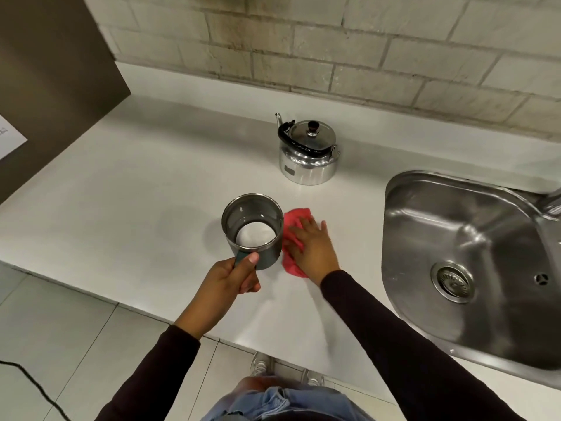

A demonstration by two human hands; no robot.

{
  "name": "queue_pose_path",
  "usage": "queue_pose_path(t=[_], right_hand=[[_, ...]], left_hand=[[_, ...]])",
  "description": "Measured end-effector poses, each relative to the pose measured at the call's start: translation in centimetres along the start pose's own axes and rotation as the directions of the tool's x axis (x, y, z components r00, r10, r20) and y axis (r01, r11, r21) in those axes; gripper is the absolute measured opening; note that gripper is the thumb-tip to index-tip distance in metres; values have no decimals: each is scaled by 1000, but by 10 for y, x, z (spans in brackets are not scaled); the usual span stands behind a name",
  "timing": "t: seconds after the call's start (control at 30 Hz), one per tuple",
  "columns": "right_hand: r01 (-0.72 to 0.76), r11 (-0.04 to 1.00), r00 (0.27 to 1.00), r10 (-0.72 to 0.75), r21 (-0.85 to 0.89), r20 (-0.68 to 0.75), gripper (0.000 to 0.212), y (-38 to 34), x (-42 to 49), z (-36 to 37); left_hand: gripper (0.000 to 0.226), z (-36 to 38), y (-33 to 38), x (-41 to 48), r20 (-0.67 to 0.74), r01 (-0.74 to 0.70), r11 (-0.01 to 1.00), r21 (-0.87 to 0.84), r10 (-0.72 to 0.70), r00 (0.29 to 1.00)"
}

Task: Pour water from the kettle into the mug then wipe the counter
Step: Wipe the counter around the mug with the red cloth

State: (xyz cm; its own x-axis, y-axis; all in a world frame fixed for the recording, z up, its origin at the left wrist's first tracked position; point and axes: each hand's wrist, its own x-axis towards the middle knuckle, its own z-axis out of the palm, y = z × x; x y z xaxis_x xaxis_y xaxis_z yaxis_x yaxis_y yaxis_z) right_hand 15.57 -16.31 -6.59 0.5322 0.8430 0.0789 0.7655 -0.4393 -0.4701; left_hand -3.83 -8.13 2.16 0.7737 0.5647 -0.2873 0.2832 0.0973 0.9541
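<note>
- The left hand [233,276] is closed around the handle of the mug [252,230], thumb pressed on top of the handle, and holds it up over the counter [121,208]; whether the base is fully clear of the surface is hard to tell from this angle.
- The mug is metal with a dark outer wall. A pale disc shows at its bottom, probably water, though it could be only a reflection. If filled, it will feel heavier on the side away from the handle, so a firm wrap with the thumb bracing is the right hold, kept level to avoid slopping.
- The right hand [312,244] lies flat and open, fingers spread, pressing the cloth [293,235] onto the counter just beside the mug.
- The cloth is red, soft and crumpled. It will bunch under a sliding push, so a broad palm with even pressure suits it better than a pinch.
- The kettle [308,153] stands upright farther back near the wall, lid on, well apart from both hands. It is shiny metal, likely slippery on the body, and best taken by the black handle arched over its top.
- The sink [403,189] is to the right, its rim near the cloth.
- Judging by this, pouring looks done and wiping is the step in hand.
</note>
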Motion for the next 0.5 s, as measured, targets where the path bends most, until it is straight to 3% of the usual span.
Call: queue_pose_path(t=[0.07,0.2,0.27,0.37,0.5], right_hand=[[101,993,991,-106,62,76,44,-19,-2,7],[348,927,921,-365,139,132,21,-36,-34,6],[447,884,872,-464,137,154,27,-28,-58,2],[381,911,905,-403,158,140,31,-3,-94,-9],[141,984,989,-144,105,23,35,27,-118,-23]], left_hand=[[48,2,1,2,13,-6,1000,11,6,1000],[48,7,1,9,33,-24,1000,16,24,999],[48,9,1,12,41,-27,999,29,25,999],[49,14,-4,16,70,-19,1000,21,17,997],[51,24,-14,20,69,2,998,56,-5,998]])
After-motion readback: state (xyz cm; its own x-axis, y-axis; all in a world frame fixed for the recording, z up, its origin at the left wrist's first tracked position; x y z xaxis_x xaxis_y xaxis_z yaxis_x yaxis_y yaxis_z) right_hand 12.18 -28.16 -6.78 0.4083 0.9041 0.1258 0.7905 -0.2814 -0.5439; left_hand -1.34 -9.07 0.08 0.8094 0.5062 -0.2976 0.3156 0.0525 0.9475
